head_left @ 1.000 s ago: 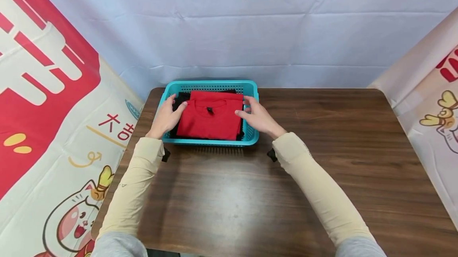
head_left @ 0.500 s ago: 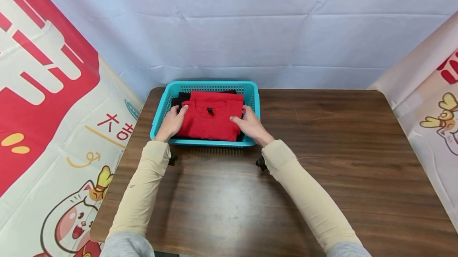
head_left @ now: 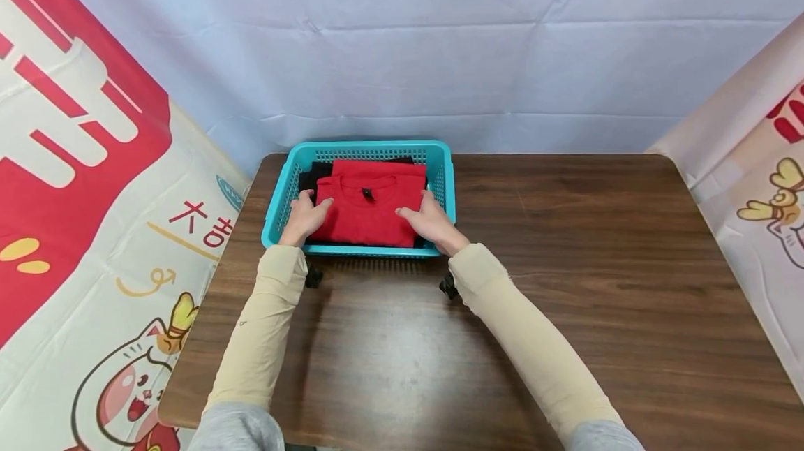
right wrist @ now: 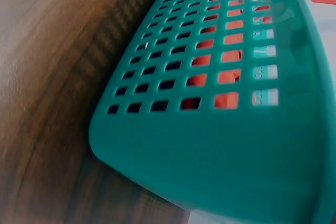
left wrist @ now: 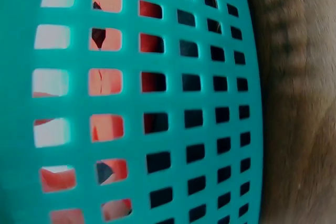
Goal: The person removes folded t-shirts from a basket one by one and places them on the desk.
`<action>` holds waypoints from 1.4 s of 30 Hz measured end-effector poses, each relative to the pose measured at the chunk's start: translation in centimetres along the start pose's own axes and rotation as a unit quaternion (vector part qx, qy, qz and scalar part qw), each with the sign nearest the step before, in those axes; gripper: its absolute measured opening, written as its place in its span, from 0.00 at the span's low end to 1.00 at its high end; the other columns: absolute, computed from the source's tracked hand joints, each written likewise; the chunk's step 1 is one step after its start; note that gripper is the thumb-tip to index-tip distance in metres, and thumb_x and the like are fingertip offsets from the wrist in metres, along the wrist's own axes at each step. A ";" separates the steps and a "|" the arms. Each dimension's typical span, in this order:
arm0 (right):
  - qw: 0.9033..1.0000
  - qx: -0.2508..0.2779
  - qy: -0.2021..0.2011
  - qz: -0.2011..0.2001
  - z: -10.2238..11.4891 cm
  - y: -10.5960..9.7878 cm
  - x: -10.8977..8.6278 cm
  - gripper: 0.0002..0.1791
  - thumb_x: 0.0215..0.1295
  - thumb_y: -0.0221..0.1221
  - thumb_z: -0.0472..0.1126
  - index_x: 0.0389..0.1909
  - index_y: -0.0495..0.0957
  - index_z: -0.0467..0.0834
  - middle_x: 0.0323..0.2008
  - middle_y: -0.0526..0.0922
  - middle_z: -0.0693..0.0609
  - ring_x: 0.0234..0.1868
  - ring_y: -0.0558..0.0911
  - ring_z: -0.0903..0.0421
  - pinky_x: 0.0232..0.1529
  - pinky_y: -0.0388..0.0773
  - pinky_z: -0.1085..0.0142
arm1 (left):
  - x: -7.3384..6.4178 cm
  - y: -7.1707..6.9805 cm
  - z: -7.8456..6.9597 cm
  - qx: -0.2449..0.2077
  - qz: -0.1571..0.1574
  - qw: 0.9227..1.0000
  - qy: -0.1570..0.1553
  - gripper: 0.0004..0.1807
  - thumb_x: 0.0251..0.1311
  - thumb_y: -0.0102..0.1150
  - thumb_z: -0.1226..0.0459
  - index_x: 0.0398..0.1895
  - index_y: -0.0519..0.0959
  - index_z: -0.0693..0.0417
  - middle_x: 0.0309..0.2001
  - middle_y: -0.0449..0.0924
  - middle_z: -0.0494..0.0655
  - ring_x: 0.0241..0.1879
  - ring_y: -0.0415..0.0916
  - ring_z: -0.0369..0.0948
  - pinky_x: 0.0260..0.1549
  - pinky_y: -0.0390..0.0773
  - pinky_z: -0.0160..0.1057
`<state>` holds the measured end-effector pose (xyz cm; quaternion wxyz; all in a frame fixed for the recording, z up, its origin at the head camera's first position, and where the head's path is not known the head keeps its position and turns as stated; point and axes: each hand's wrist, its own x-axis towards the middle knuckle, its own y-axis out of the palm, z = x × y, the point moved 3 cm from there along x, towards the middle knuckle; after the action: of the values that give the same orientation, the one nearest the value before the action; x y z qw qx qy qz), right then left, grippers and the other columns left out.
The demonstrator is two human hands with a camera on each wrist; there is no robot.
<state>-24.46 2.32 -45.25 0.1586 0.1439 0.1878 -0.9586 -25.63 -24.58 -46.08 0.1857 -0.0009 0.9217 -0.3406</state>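
Note:
A red folded T-shirt (head_left: pixel 370 210) with a black neck label lies in a turquoise plastic basket (head_left: pixel 377 250). Black folded fabric (head_left: pixel 316 173) shows under and beside it. At the shirt's left edge, my left hand (head_left: pixel 304 219) holds it with the thumb on top; its lower fingers are partly hidden. My right hand (head_left: pixel 435 223) does the same at the right edge, its fingers tucked down between shirt and basket wall. Neither hand appears in its wrist view; there the perforated basket side (left wrist: pixel 131 98) fills much of the frame, with red and black behind the holes.
The basket stands at the back left of a brown wooden table (head_left: pixel 565 262). A pale cloth backdrop (head_left: pixel 427 53) hangs right behind it. Printed banners flank the table, a red and white one (head_left: pixel 82 193) at the left.
Both hands have moved inward and slightly toward me, from over the basket's sides to the shirt's two edges. The thumbs now lie on the red T-shirt. Basket and shirt look almost unmoved.

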 end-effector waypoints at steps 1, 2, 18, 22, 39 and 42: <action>1.000 0.007 0.002 -0.001 0.0 0.1 0.1 0.48 0.67 0.56 0.52 0.76 0.38 0.40 0.75 0.49 0.43 0.73 0.55 0.44 0.69 0.64 0.48 | 0.1 0.1 0.1 -0.006 -0.001 1.000 -0.002 0.39 0.70 0.43 0.49 0.75 0.44 0.58 0.71 0.50 0.65 0.69 0.52 0.57 0.66 0.61 0.58; 1.000 0.016 0.005 -0.004 -0.1 0.2 0.2 0.48 0.67 0.56 0.52 0.76 0.38 0.40 0.74 0.51 0.43 0.72 0.56 0.45 0.68 0.64 0.49 | 0.2 0.1 0.2 -0.013 -0.001 1.000 -0.003 0.39 0.71 0.43 0.49 0.75 0.44 0.59 0.71 0.51 0.65 0.68 0.53 0.57 0.66 0.62 0.57; 0.999 -0.031 0.002 -0.017 -0.4 1.3 0.6 0.46 0.68 0.55 0.51 0.76 0.39 0.41 0.75 0.49 0.43 0.73 0.53 0.44 0.69 0.63 0.47 | 1.0 0.3 0.9 -0.060 0.005 0.997 -0.048 0.37 0.70 0.47 0.52 0.75 0.51 0.59 0.72 0.56 0.58 0.68 0.57 0.54 0.66 0.65 0.53; 0.999 -0.021 0.006 -0.032 -0.5 1.1 0.8 0.43 0.68 0.54 0.50 0.76 0.43 0.42 0.73 0.54 0.43 0.71 0.58 0.44 0.68 0.65 0.48 | 1.0 0.4 0.8 -0.080 0.016 0.995 -0.064 0.36 0.69 0.50 0.52 0.74 0.52 0.59 0.71 0.57 0.57 0.67 0.58 0.53 0.65 0.66 0.52; 0.988 0.144 0.036 -0.050 -0.2 0.3 1.2 0.38 0.70 0.52 0.45 0.75 0.45 0.41 0.72 0.57 0.42 0.71 0.60 0.47 0.69 0.65 0.52 | 1.6 0.3 1.3 -0.158 0.047 0.983 -0.084 0.29 0.68 0.52 0.52 0.67 0.63 0.57 0.61 0.66 0.54 0.54 0.67 0.45 0.56 0.72 0.44; 0.987 0.146 0.035 -0.051 -0.2 0.3 1.3 0.38 0.70 0.52 0.44 0.74 0.46 0.41 0.72 0.56 0.42 0.71 0.60 0.47 0.69 0.64 0.52 | 1.7 0.3 1.2 -0.161 0.049 0.983 -0.078 0.29 0.69 0.51 0.53 0.68 0.62 0.57 0.63 0.65 0.55 0.57 0.66 0.47 0.59 0.71 0.46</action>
<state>-25.44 1.83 -45.96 0.0803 0.1895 0.0586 -0.9768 -26.76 -25.33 -47.72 0.2710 -0.0120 0.9460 -0.1774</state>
